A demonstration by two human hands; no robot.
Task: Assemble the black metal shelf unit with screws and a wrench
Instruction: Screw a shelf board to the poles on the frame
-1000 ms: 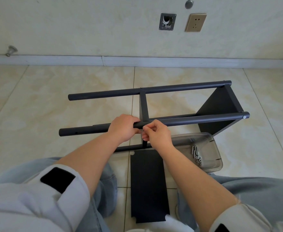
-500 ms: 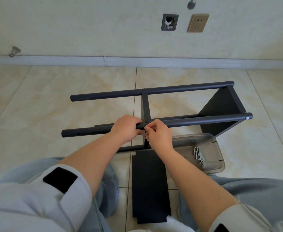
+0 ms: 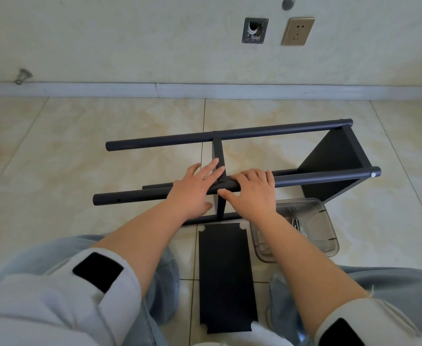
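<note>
Two hands: a left hand and a right hand. One black shelf frame lies on the floor, with four long round tubes visible, two of them partly hidden. One loose black shelf panel lies flat on the floor. One clear plastic tray holds screws, too bunched and hidden to count. On the wall: one power socket and one open wall box.

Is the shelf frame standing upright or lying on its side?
On its side: the shelf frame's long poles run level above the floor tiles.
</note>
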